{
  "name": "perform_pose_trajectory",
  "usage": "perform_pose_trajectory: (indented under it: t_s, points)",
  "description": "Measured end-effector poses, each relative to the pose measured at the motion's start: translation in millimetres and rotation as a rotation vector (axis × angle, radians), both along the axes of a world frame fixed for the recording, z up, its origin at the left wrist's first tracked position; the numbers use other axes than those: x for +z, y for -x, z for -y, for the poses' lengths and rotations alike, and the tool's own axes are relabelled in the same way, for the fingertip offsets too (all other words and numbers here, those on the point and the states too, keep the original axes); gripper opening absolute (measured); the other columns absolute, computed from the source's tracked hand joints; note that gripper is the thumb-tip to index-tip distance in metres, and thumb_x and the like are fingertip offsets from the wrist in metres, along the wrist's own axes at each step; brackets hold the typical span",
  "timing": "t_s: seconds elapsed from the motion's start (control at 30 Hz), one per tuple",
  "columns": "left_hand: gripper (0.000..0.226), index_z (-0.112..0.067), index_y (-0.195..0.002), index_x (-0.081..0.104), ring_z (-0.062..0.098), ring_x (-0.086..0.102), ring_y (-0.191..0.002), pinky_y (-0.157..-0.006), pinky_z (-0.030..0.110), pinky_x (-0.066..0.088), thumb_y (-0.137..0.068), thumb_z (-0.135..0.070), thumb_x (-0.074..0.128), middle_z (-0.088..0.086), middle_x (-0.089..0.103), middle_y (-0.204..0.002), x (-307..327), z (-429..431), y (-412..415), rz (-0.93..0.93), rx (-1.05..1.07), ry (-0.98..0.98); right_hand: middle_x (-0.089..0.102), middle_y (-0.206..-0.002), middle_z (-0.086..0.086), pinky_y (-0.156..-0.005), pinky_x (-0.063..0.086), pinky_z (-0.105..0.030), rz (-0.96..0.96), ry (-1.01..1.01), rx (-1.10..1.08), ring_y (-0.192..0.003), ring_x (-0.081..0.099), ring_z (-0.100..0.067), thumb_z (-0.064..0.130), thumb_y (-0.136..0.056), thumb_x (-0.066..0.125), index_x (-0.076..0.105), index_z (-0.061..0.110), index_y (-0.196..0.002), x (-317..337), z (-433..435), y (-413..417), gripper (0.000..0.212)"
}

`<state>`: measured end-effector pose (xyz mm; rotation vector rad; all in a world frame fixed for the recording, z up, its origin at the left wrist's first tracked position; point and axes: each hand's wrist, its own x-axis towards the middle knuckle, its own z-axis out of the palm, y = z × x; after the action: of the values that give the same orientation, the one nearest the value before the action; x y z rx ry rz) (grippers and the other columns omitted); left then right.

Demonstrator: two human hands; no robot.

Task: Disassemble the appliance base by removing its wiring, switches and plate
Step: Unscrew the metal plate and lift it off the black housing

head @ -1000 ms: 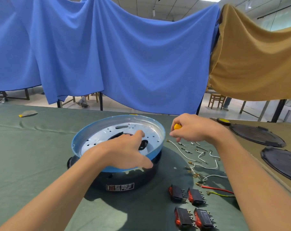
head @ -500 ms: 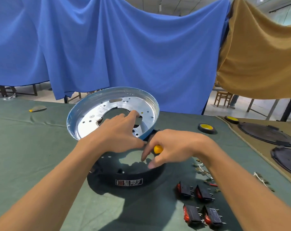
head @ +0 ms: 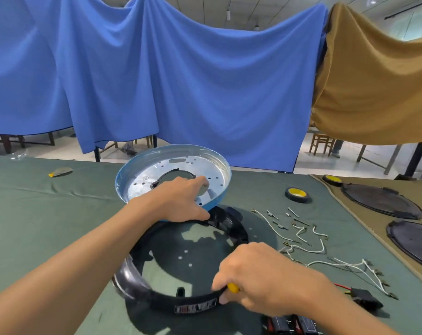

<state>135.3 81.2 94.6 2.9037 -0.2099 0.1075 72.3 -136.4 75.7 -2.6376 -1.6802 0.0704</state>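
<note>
Whereas it sat farther in 0.5 s ago, right hand [head: 260, 281] now grips near rim of black base ring [head: 142, 284], yellow handle [head: 232, 287] in fist; left hand [head: 178, 201] clamps the plate [head: 144, 175], tilted, at the far rim.

- Switches [head: 290, 326]: cut by bottom edge.
- Yellow-handled tool [head: 233, 287]: mostly hidden in right hand [head: 260, 284].
- Base ring [head: 132, 279] label [head: 195, 308]: print unreadable.
- Metal plate [head: 144, 180]: near rim behind left hand [head: 178, 201].
</note>
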Motion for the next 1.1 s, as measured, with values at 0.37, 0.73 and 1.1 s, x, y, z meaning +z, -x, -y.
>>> perform_pose_trajectory:
  t_s: [0.37,0.73,1.1]
  points:
    - [0.068,-0.081,-0.125,0.004,0.015,0.044,-0.094,-0.085,0.029,0.031,-0.092,-0.05,0.055,-0.011,0.046,-0.098,-9,9,-51,-0.125,-0.164,0.044,0.062,-0.081,0.005,-0.063,0.047,-0.029,-0.226,0.07,0.048,-0.075,0.056,-0.02,0.036,-0.084,0.058,0.066,0.037,-0.108,8,6,-1,0.026]
    - [0.061,-0.074,-0.133,0.008,0.025,0.046,-0.122,-0.103,0.043,0.031,-0.091,-0.058,0.05,0.0,0.049,-0.141,-29,23,-86,-0.182,-0.17,-0.067,0.065,-0.081,0.018,-0.067,0.047,-0.024,-0.263,-0.193,-0.26,-0.075,0.055,0.0,0.062,-0.081,0.059,0.067,0.044,-0.097,17,25,-45,0.025]
    - [0.058,-0.063,-0.141,0.02,0.025,0.048,-0.12,-0.098,0.037,0.033,-0.087,-0.074,0.038,-0.001,0.055,-0.126,-48,40,-103,-0.209,-0.16,-0.08,0.059,-0.093,0.016,-0.084,0.048,-0.036,-0.184,-0.205,-0.239,-0.094,0.051,-0.005,0.051,-0.085,0.061,0.069,0.04,-0.097,-2,18,-48,0.018]
